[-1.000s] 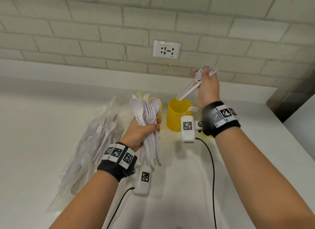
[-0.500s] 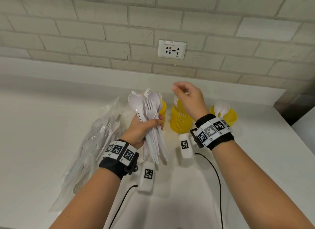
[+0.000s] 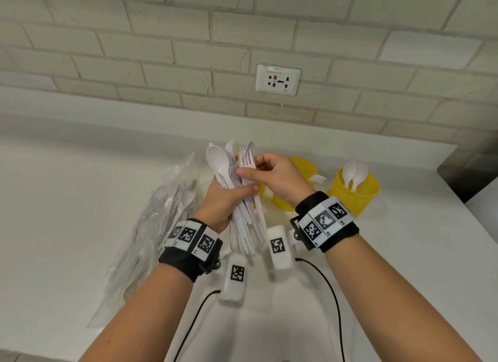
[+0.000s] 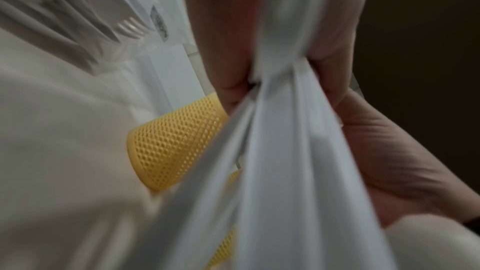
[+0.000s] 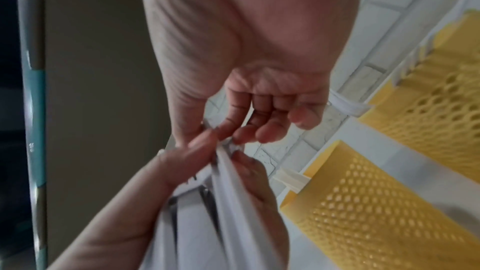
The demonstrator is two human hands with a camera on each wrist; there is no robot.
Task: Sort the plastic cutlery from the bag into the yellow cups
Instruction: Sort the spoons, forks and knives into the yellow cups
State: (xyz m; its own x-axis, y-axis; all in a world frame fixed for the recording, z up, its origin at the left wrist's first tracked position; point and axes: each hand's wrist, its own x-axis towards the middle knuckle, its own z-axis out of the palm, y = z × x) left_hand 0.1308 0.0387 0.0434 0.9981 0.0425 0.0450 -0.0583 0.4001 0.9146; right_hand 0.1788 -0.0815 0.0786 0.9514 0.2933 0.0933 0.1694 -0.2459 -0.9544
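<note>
My left hand (image 3: 239, 182) grips a bundle of white plastic cutlery (image 3: 244, 227) upright above the counter, spoon bowls and fork tines up. My right hand (image 3: 249, 167) pinches one piece near the top of that bundle; the right wrist view shows thumb and fingers (image 5: 207, 141) closed on it. Which kind of piece cannot be told. Behind stand yellow mesh cups: the middle cup (image 3: 304, 167) with a fork (image 3: 318, 177), the right cup (image 3: 353, 197) with spoons (image 3: 354, 173), and a third cup (image 3: 260, 191) mostly hidden by the bundle. The clear bag (image 3: 161, 221) lies at the left.
The white counter (image 3: 67, 200) runs back to a brick wall with a socket (image 3: 277, 80). The counter's right edge (image 3: 474, 208) drops off beside the right cup. Cables (image 3: 331, 294) trail from both wrist units toward me.
My right hand has come down from above the middle cup without the forks it held and moved left onto the bundle. The left hand has barely shifted.
</note>
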